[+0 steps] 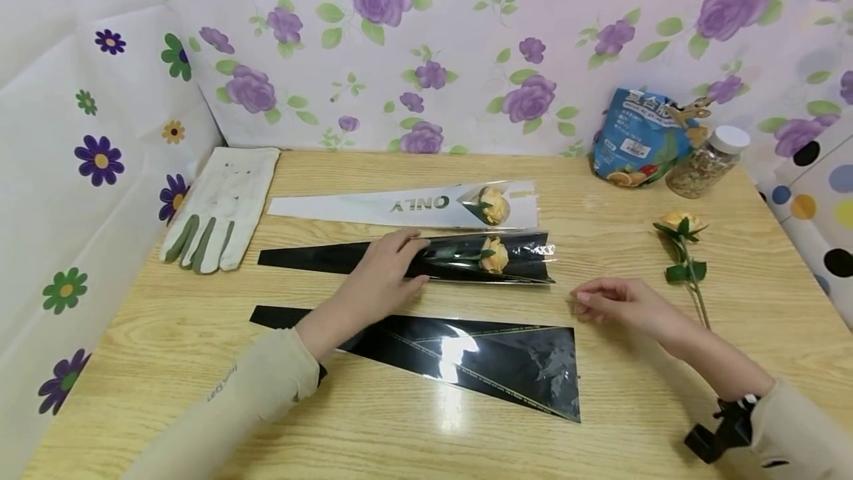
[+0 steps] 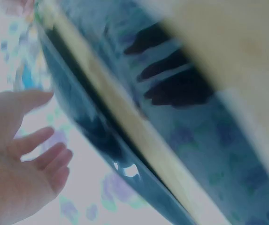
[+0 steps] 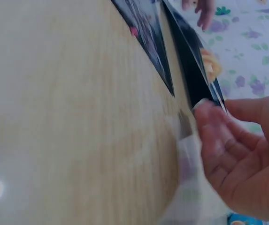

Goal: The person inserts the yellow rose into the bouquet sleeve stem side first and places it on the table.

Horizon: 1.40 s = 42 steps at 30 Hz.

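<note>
My left hand lies over the middle of a black flower sleeve, its fingers relaxed and spread. A yellow rose sits inside that sleeve, near its wide clear end. In the left wrist view the same hand shows loosely bent fingers. Just right of the sleeve's wide end, my right hand has its fingers curled, with the thumb near the index fingertip. A thin clear strip shows at those fingertips, faint and partly hidden. The right wrist view has this hand overlapping the sleeve's end.
Behind lies a white sleeve holding another yellow rose. A flat black sleeve lies in front. At right is a loose yellow rose. Work gloves lie at left; a blue bag and a jar stand at back right.
</note>
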{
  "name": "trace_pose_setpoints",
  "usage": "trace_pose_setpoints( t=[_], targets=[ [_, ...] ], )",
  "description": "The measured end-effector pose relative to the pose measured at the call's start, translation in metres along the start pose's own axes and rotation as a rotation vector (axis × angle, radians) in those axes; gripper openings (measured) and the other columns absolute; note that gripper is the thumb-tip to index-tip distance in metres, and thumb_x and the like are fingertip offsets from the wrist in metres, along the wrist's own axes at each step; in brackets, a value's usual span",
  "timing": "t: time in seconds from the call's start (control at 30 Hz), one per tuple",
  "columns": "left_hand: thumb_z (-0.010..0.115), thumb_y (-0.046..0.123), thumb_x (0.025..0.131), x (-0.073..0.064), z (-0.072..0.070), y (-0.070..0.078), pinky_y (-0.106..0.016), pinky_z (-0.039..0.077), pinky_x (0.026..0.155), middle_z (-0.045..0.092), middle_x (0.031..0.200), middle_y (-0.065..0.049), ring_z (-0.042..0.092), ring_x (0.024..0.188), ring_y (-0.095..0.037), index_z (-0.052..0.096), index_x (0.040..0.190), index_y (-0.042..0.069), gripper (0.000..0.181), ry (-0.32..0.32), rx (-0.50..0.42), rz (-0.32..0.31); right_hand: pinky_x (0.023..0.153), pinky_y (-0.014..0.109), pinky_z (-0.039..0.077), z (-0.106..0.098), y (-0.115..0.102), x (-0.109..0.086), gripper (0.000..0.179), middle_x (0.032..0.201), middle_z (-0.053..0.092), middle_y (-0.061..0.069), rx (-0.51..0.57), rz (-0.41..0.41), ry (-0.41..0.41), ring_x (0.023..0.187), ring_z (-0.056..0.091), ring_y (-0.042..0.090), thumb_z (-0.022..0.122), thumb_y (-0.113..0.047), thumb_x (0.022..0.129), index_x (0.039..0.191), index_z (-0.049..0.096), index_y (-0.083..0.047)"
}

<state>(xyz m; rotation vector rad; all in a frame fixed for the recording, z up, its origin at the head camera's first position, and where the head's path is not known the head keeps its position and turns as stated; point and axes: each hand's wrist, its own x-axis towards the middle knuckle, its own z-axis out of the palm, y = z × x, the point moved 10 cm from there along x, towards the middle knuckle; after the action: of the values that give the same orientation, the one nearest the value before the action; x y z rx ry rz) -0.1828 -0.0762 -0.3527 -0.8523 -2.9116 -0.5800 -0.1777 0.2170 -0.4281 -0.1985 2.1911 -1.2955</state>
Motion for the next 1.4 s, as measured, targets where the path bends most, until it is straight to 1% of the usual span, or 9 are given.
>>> trace_pose_setpoints(
  t=[0.1,0.2,0.5,0.67,0.8,0.93,1.1,1.27,1.4],
  targets=[
    [0.067,0.018,0.086,-0.01,0.003,0.025,-0.041,0.043,0.093,0.055,0.12,-0.011,0.052,0.11,-0.025,0.055,0.124,0.003,0.042,0.05,0.021,0.077,0.083,0.029,0.05,0.006,0.011,-0.014,0.057,0.117,0.063,0.014,0.025,0.092,-0.059,0.102,0.063,0.018,0.053,-0.039,0.094,0.131,0.048,0.003],
    [0.064,0.017,0.088,-0.019,0.013,0.049,-0.034,0.048,0.083,0.059,0.109,-0.007,0.057,0.096,-0.019,0.058,0.118,0.004,0.034,0.01,0.005,0.121,0.086,0.031,0.05,0.014,0.018,-0.027,0.06,0.124,0.059,0.015,0.124,0.16,-0.135,0.106,0.062,0.018,0.051,-0.038,0.095,0.135,0.042,0.006],
    [0.056,0.026,0.094,-0.025,0.071,0.089,-0.02,0.047,0.064,0.059,0.093,0.003,0.054,0.076,-0.004,0.063,0.103,0.01,0.019,-0.364,-0.24,-0.07,0.094,0.038,0.046,0.037,0.022,-0.044,0.065,0.131,0.053,0.018,0.434,0.282,-0.296,0.115,0.057,0.022,0.047,-0.032,0.098,0.142,0.024,0.011],
    [0.059,0.026,0.092,-0.017,0.087,0.104,-0.018,0.042,0.062,0.052,0.086,0.003,0.046,0.071,-0.005,0.06,0.093,0.01,0.016,-0.416,-0.226,-0.035,0.093,0.039,0.046,0.044,0.016,-0.039,0.063,0.13,0.054,0.019,0.434,0.273,-0.297,0.115,0.057,0.025,0.047,-0.031,0.098,0.141,0.027,0.01],
    [0.06,0.021,0.091,-0.011,0.092,0.108,-0.019,0.039,0.057,0.047,0.076,0.004,0.043,0.066,-0.007,0.054,0.078,0.012,0.016,-0.406,-0.178,0.003,0.087,0.035,0.05,0.046,0.015,-0.032,0.051,0.113,0.063,0.014,0.362,0.273,-0.249,0.103,0.063,0.021,0.054,-0.029,0.095,0.131,0.046,0.007],
    [0.06,0.02,0.091,-0.009,0.092,0.114,-0.02,0.037,0.056,0.046,0.072,0.002,0.043,0.065,-0.009,0.052,0.072,0.011,0.023,-0.417,-0.126,0.045,0.068,0.024,0.051,0.05,0.008,-0.026,0.024,0.077,0.06,0.0,0.22,0.235,-0.208,0.071,0.058,0.011,0.062,-0.029,0.09,0.086,0.064,-0.005],
    [0.056,0.026,0.094,-0.009,0.093,0.116,-0.023,0.044,0.067,0.054,0.083,-0.002,0.051,0.077,-0.012,0.059,0.089,0.005,0.022,-0.448,-0.089,0.032,0.06,0.028,0.032,0.052,-0.005,-0.025,0.033,0.069,0.044,-0.001,0.059,0.153,-0.198,0.064,0.039,0.014,0.063,-0.033,0.089,0.073,0.053,-0.006],
    [0.048,0.034,0.097,-0.009,0.098,0.115,-0.031,0.046,0.089,0.056,0.116,-0.014,0.055,0.107,-0.022,0.05,0.123,-0.001,0.044,-0.515,-0.061,-0.026,0.069,0.03,0.039,0.051,-0.006,-0.03,0.028,0.073,0.053,-0.002,0.106,0.1,-0.229,0.075,0.051,0.014,0.061,-0.027,0.091,0.088,0.055,0.0],
    [0.046,0.038,0.098,-0.007,0.102,0.112,-0.032,0.045,0.093,0.054,0.123,-0.016,0.054,0.113,-0.024,0.046,0.13,-0.001,0.05,-0.557,-0.053,-0.066,0.078,0.031,0.052,0.058,-0.001,-0.029,0.019,0.085,0.066,0.002,0.232,0.052,-0.243,0.085,0.063,0.011,0.059,-0.015,0.092,0.093,0.056,0.004]
  ],
)
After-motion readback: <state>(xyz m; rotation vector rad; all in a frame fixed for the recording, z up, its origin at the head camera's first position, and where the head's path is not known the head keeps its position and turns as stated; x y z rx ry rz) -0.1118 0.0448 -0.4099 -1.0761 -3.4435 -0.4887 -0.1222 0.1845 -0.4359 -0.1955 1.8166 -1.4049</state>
